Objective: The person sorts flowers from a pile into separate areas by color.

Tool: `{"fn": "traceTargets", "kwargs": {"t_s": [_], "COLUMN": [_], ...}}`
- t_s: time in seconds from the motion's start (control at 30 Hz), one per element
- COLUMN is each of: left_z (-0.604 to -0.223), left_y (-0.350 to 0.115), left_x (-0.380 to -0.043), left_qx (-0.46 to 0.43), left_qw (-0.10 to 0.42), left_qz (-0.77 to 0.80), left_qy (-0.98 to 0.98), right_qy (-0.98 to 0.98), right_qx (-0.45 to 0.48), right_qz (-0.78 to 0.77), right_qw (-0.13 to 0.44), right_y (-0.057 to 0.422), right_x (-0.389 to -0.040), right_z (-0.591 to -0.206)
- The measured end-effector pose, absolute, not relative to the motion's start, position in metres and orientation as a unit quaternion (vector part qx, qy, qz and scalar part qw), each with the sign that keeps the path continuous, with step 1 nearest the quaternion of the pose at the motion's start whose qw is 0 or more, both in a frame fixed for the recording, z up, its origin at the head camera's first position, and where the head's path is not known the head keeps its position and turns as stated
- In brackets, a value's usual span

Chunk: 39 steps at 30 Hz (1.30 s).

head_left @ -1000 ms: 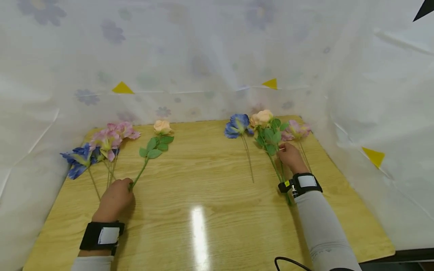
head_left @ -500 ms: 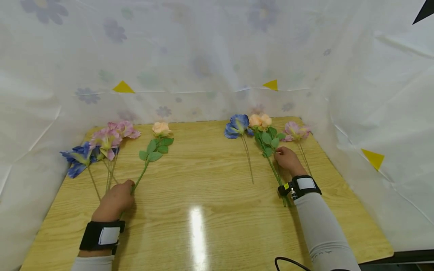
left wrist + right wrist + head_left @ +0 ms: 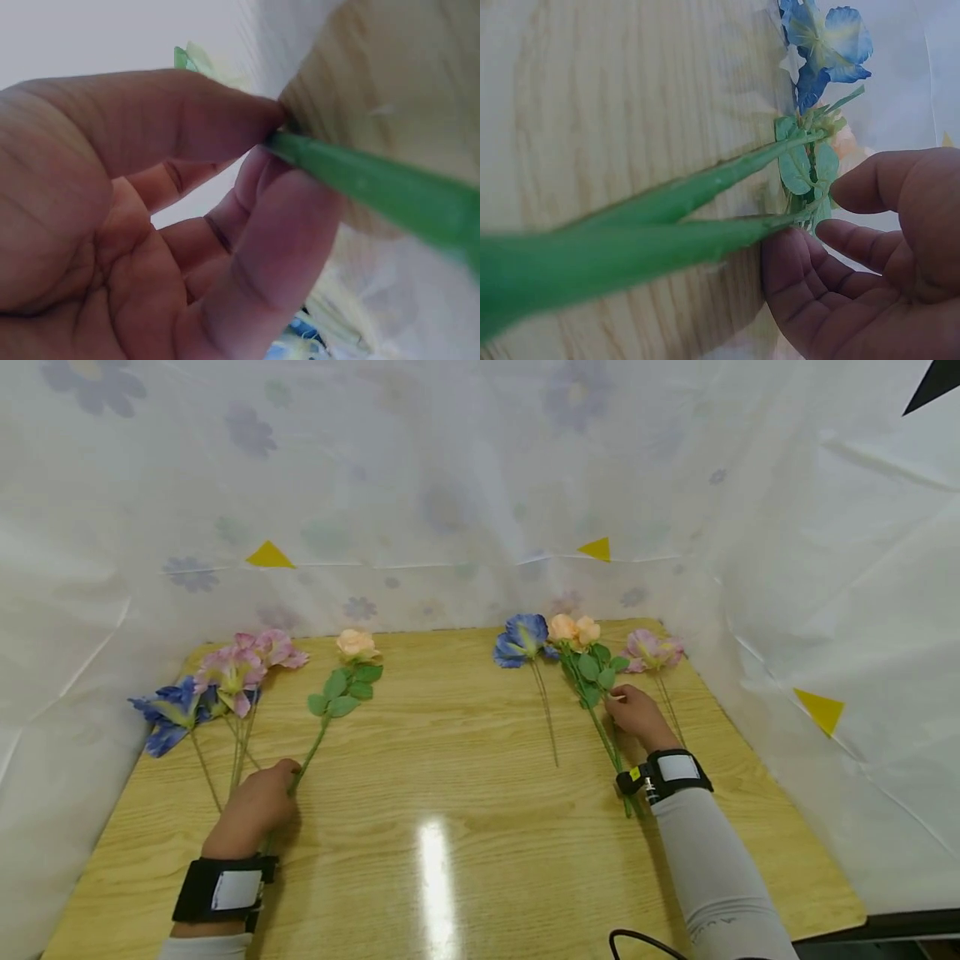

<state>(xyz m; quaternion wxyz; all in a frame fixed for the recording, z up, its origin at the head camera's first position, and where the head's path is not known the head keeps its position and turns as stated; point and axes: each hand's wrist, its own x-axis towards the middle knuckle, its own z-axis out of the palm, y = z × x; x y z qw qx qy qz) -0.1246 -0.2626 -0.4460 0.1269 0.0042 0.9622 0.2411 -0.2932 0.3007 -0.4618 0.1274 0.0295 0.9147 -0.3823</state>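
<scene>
On the left, my left hand (image 3: 257, 806) pinches the green stem (image 3: 375, 184) of a peach rose (image 3: 357, 646) between thumb and fingertip. The rose's leaves and bloom lie toward the back of the table. My right hand (image 3: 641, 714) is at the leaves (image 3: 596, 672) of two peach roses (image 3: 573, 630), which lie side by side. In the right wrist view its fingertips (image 3: 787, 244) touch a stem from below, while the thumb stands apart from them beside a leaf. Both rose stems (image 3: 660, 240) run back under that wrist.
Pink flowers (image 3: 232, 668) and blue flowers (image 3: 174, 710) lie at the back left, by my left hand. A blue flower (image 3: 522, 639) lies left of the paired roses, a pink one (image 3: 652, 650) to their right. White sheeting (image 3: 442, 485) encloses the wooden table (image 3: 420, 735).
The two roses at the right have shifted slightly left and down, away from the pink flower, and their stems lie closer together. The left hand is nearly still on its stem.
</scene>
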Motion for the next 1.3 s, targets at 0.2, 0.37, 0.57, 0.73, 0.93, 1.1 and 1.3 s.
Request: {"fn": "traceTargets", "kwargs": {"t_s": [0.2,0.37,0.57,0.73,0.93,1.1,1.3], "left_z": [-0.449,-0.451,-0.449,-0.449,-0.445,-0.44,-0.437], "left_y": [-0.257,-0.249,-0.236,-0.222,-0.199,-0.177,-0.153], "left_x": [-0.125,-0.127,-0.133,-0.136,-0.138,-0.14,-0.139], "left_qx": [0.005,0.01,-0.009,0.0,0.019,0.031,0.045], "left_qw": [0.103,0.068,0.063,0.046,0.0,-0.03,-0.039], "left_qz": [0.269,0.297,0.34,0.357,0.354,0.373,0.414], "left_qy": [0.958,0.952,0.938,0.933,0.935,0.927,0.908], "right_qy": [0.919,0.923,0.92,0.903,0.874,0.824,0.789], "right_qx": [0.015,0.014,0.0,-0.007,-0.036,-0.045,-0.067], "right_qz": [-0.378,-0.381,-0.391,-0.43,-0.484,-0.564,-0.608], "right_qw": [0.111,0.05,-0.012,-0.008,0.006,0.023,0.052], "right_y": [0.3,0.297,0.289,0.274,0.247,0.218,0.168], "right_x": [-0.29,-0.289,-0.288,-0.283,-0.276,-0.27,-0.256], "right_z": [-0.458,-0.455,-0.453,-0.446,-0.433,-0.429,-0.431]}}
